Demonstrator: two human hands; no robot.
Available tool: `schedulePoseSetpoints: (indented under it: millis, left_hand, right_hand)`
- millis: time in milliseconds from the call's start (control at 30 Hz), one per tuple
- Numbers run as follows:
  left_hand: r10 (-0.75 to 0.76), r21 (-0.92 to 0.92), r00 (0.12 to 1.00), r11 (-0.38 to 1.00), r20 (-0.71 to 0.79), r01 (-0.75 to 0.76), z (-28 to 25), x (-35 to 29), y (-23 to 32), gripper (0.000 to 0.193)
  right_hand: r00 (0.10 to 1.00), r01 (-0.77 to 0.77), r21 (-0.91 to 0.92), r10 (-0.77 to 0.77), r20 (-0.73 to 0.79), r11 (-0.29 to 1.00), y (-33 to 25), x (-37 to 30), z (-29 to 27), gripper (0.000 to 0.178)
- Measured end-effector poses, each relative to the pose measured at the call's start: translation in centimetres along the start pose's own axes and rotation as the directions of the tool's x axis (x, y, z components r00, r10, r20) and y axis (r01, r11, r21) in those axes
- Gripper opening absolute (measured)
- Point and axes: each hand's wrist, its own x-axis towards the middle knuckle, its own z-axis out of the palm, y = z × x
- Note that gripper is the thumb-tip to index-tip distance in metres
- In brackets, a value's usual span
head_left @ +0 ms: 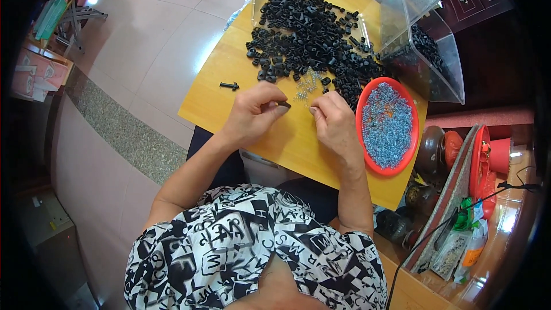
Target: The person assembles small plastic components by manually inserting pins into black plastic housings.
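Observation:
My left hand [255, 113] is above the yellow table, thumb and fingers pinched on a small black plastic part [283, 104]. Close by on the right, my right hand [334, 121] is closed in a pinch; whatever its fingertips hold is too small to make out. Just beyond both hands lies a little heap of silvery pieces [310, 82] that look like springs. Behind it spreads a big pile of black plastic parts [307, 28]. A single longer black piece [229, 85] lies apart, left of my left hand.
At the right of the table [381, 186] stands a red oval tray [360, 132] full of silvery spring-like pieces. Clear plastic bins [450, 80] are behind it, one holding black parts. Jars, bags and a red bucket [500, 155] crowd the lower shelf at right.

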Motion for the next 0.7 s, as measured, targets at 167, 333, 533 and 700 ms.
schedulePoseSetpoints:
  millis: [167, 333, 533, 700]
  left_hand:
    - [-0.513, -0.694, 0.824, 0.503, 0.239, 0.515, 1.7, -1.7, 0.1, 0.009]
    - [-0.552, -0.734, 0.825, 0.509, 0.123, 0.450, 1.8, -1.9, -0.6, 0.010]
    - [-0.623, -0.952, 0.781, 0.206, 0.049, 0.224, 1.1, -1.4, -0.7, 0.011]
    - [-0.500, -0.962, 0.858, 0.153, 0.122, 0.226, 0.3, -2.1, -1.5, 0.011]
  right_hand:
    - [0.999, -0.040, 0.125, 0.039, 0.005, 0.991, -0.3, 0.0, 0.2, 0.011]
    - [0.995, 0.095, -0.116, -0.100, -0.032, 0.989, -3.9, -1.7, 0.5, 0.024]
    - [0.974, 0.110, -0.121, -0.083, 0.209, 0.986, -5.8, -3.7, 4.2, 0.039]
    - [0.986, 0.163, 0.059, -0.164, 0.020, 0.985, -3.5, -4.1, 4.9, 0.027]
